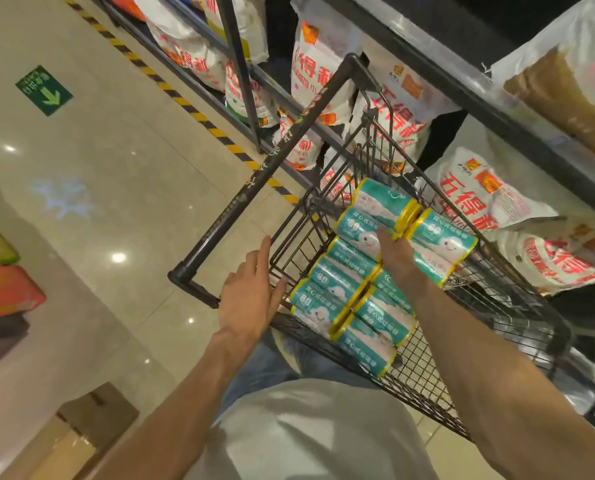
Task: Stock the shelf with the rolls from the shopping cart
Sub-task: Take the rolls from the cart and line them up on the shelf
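Beige shop tiles (116, 168) underfoot; our teal rolls (351, 292) all lie in the wire cart (497, 306), none visibly shelved. Our left hand (251, 292) hovers spread and empty; our right hand (398, 258) seemingly clasps one roll, fingers hidden

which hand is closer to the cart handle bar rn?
Left. The left hand hovers open just inside the handle bar, not touching it. The right hand is farther in, resting on the teal rolls in the cart basket.
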